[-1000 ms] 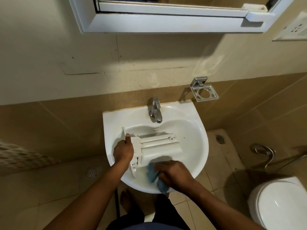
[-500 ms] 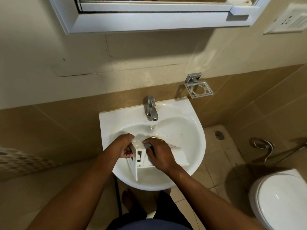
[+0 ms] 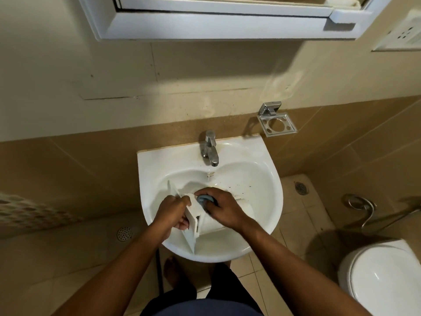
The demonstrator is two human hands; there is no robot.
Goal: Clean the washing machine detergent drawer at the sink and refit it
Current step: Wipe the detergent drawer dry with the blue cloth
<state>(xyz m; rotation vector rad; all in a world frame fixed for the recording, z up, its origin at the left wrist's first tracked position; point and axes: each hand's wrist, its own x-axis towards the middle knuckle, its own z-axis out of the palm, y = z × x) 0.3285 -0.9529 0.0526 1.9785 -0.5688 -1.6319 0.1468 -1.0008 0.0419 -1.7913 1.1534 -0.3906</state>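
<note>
The white detergent drawer [image 3: 196, 221] lies across the bowl of the white sink [image 3: 257, 179], its front panel toward the left and tilted. My left hand [image 3: 172, 213] grips the drawer at that front panel. My right hand [image 3: 222, 207] presses a blue cloth [image 3: 203, 198] down onto the drawer's top, just behind the panel; most of the cloth is hidden under the fingers. The chrome tap [image 3: 209, 150] stands at the back of the sink with no water running from it.
A metal holder [image 3: 276, 123] is fixed to the wall right of the tap. A mirror cabinet [image 3: 223, 21] hangs overhead. A toilet [image 3: 382, 279] stands at the lower right, a hose fitting [image 3: 361, 205] on the right wall. Dark specks dot the basin.
My right hand moved the cloth from the sink's near rim up onto the drawer. My left hand shifted its grip on the front panel, and the drawer tilted.
</note>
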